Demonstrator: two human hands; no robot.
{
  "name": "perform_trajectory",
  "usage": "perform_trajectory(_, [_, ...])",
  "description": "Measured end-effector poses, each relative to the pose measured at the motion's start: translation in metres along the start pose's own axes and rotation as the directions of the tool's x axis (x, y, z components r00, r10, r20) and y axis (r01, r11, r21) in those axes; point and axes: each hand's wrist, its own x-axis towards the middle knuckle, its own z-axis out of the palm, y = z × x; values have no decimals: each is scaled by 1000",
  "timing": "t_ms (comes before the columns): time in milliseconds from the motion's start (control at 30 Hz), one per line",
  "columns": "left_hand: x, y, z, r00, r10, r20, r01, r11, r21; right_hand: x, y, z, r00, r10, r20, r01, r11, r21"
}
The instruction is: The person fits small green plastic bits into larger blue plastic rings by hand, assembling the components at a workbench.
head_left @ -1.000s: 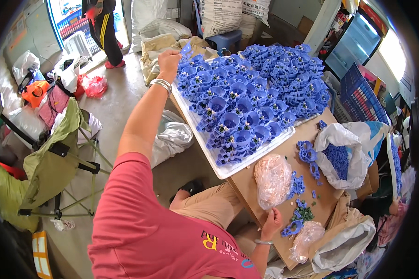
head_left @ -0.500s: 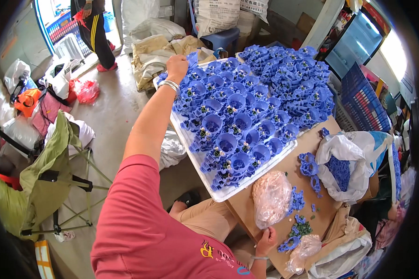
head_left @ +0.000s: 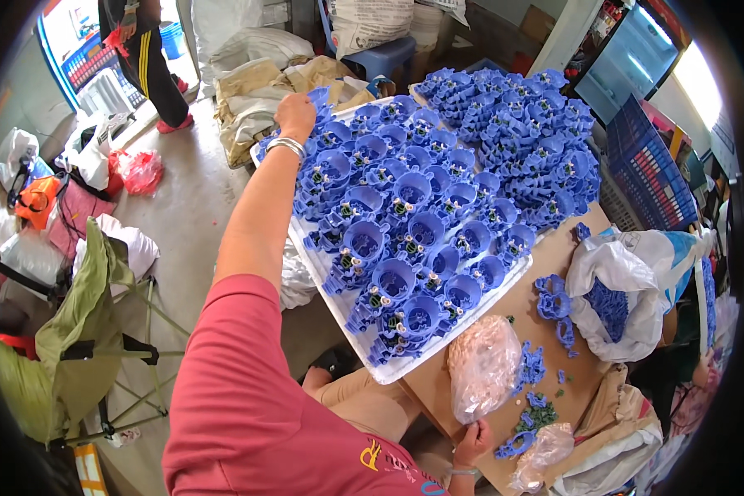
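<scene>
- Left hand (head_left: 296, 113) far out, grip pinching a blue plastic piece (head_left: 320, 97) at the white tray (head_left: 386, 371) far corner.
- Tray overhangs the tabletop (head_left: 546, 347) edge, over open floor.
- Right hand (head_left: 474, 440) rests at the tabletop's near edge, grip curled beside a clear bag (head_left: 482, 365); can't tell if pinching.

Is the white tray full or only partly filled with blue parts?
Full. Blue cup-shaped parts cover the white tray nearly edge to edge; the left hand reaches its far corner.

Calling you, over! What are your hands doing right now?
Left hand holds a blue plastic part at the white tray's far corner. Right hand touches a clear bag. Nothing blocking.
</scene>
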Motion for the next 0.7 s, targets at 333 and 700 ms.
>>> perform_trajectory(333, [-14, 13, -2, 992, 49, 119, -64, 990, 122, 1, -10, -3, 995, 81, 50, -83, 995, 56])
perform_trajectory(700, [-10, 2, 1, 962, 210, 177, -207, 978, -36, 3, -16, -2, 996, 64, 56, -67, 997, 49])
